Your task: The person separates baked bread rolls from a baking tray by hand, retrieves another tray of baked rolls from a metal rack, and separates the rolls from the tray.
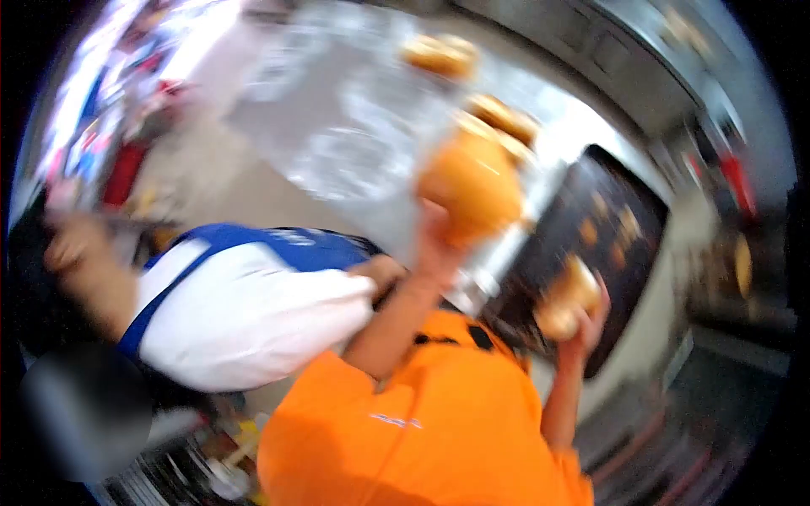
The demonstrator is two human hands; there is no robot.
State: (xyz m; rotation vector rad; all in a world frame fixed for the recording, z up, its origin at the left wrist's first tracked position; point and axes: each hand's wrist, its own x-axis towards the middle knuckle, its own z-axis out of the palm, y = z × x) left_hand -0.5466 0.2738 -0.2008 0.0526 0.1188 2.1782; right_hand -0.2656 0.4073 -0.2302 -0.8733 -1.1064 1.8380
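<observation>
My left hand is closed on a large golden-brown bread bun, raised over the table. In my right hand is a smaller-looking bread roll, held above the near part of a dark baking tray. Several pale brown pieces, perhaps bread scraps, lie on the tray. Just beyond the bun in my left hand are more bread rolls. Motion blur hides the exact finger positions.
A co-worker's white sleeve and blue apron are close on my left. Clear plastic sheets or bags cover part of the table. Another pair of rolls sits at the far side. A red object is at far right.
</observation>
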